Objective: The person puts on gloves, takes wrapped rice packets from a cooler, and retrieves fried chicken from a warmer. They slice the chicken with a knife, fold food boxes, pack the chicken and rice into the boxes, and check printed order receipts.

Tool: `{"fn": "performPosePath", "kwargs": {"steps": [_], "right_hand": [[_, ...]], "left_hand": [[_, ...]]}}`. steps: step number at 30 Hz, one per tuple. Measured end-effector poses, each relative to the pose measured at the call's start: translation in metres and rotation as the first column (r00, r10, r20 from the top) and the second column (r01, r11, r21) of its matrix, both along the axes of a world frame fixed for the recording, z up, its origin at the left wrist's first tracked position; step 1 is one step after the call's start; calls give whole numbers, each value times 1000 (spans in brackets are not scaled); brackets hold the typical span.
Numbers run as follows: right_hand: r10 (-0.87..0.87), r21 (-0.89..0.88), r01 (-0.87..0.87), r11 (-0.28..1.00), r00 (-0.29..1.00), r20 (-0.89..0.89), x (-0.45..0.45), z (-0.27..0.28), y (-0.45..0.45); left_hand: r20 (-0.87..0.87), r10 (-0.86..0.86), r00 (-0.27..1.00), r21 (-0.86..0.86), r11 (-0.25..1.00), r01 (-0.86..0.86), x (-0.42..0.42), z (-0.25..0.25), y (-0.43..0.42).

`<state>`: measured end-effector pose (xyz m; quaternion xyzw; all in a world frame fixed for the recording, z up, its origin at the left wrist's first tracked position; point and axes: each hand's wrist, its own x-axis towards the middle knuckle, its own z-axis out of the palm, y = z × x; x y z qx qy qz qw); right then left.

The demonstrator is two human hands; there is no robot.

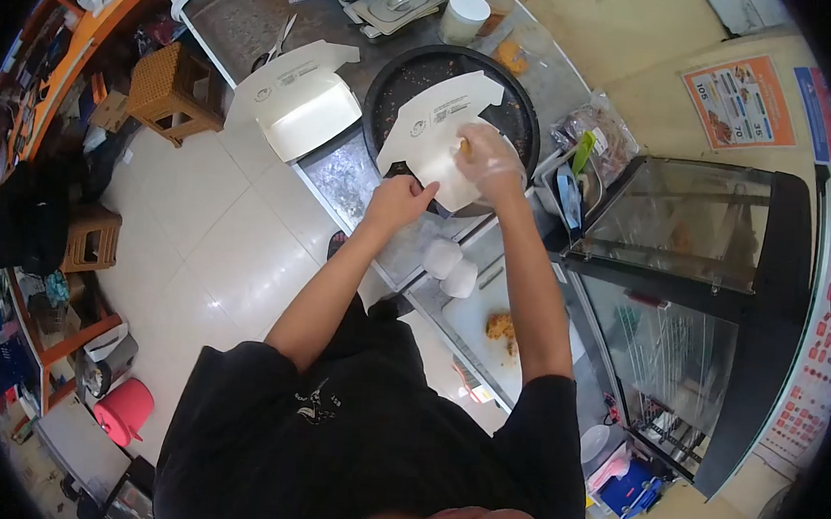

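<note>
My left hand (401, 202) grips the near left edge of an open white paper food box (431, 137), its printed lid flap folded back. The box sits over a round black pan (384, 86). My right hand (490, 161), in a clear plastic glove, is over the box with its fingers curled. A small golden-orange piece shows at its fingertips; its kind is too small to make out. Left of the pan, a second open white box (308, 120) stands at the counter edge. Scissors (280, 40) lie behind it.
Two white cups or wads (450, 267) stand near my forearms. Fried food pieces (501, 329) lie on a white board (469, 315). A glass display case (677, 342) borders the right side. A white-lidded jar (465, 17) and metal lids (393, 7) are at the back.
</note>
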<state>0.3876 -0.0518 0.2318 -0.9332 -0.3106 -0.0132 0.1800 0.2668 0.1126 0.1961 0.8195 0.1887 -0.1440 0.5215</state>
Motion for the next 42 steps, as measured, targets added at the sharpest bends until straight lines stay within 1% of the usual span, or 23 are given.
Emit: {"fn": "performPosePath", "kwargs": {"steps": [2,4,5,6,7,9,11,12,13,14,15,16,18,19,20,21,23,26,29,32,35,38,42], "right_hand": [[-97,-385,48,922,989,-110,12,26,20],[-86,-220,106,970,991,98,-2,35,9],[-101,-139,130,982,974,201,-13,42,-1],[-147,30,144,989,947,285,-30,50,-14],[-210,110,186,976,939,273,-48,57,-32],[-350,254,288,923,905,243,-92,69,-85],[-431,255,384,888,887,166,-145,54,-148],[-465,260,422,869,876,132,-176,37,-173],[-562,165,548,820,826,49,-212,5,-195],[-651,63,652,756,758,-29,-248,-21,-210],[-723,-98,716,691,684,-100,-274,-27,-206],[-787,-257,745,615,596,-157,-293,-33,-195],[-862,-402,767,500,484,-150,-312,-51,-186],[-893,-472,763,441,426,-145,-315,-62,-184],[-879,-394,798,456,473,-59,-321,-73,-184],[-834,-269,806,527,551,18,-325,-87,-188],[-742,-26,763,645,635,213,-326,-113,-201],[-747,46,754,655,637,192,-324,-127,-215],[-730,70,741,668,634,255,-318,-135,-228],[-810,-43,834,550,545,218,-307,-145,-245],[-853,-143,849,509,520,53,-293,-135,-258],[-924,-91,920,380,373,-88,-283,-118,-255],[-936,114,942,317,330,-124,-288,-122,-261]], "left_hand": [[-13,-31,999,18,999,32,9,-7,4],[-23,-42,999,3,999,43,7,-11,4],[42,-26,999,41,999,24,5,-5,4],[108,-12,994,74,997,4,4,0,7],[170,-5,985,101,995,-13,0,1,8],[377,101,921,114,981,-154,-4,-14,8],[354,22,935,40,998,-39,3,-40,19],[377,94,921,-21,995,-92,1,-23,11],[397,171,902,-81,985,-151,0,-5,6],[296,215,931,-260,956,-139,1,-8,4],[331,181,926,-270,959,-91,2,-18,6],[340,207,917,-265,957,-118,2,-12,1],[277,254,927,-330,931,-156,1,0,-5],[198,262,945,-394,904,-168,1,4,-6],[111,259,959,-453,872,-183,-2,8,-6],[99,255,962,-464,867,-182,-4,11,-6],[75,227,971,-494,854,-162,-3,14,-6],[104,202,974,-488,864,-127,0,1,-2],[153,160,975,-444,893,-77,1,-10,2],[176,140,974,-404,913,-58,-1,-13,5],[183,117,976,-300,952,-58,0,-2,8],[127,141,982,-239,965,-108,3,-6,14],[185,149,971,-406,912,-62,-2,-25,29]]}}
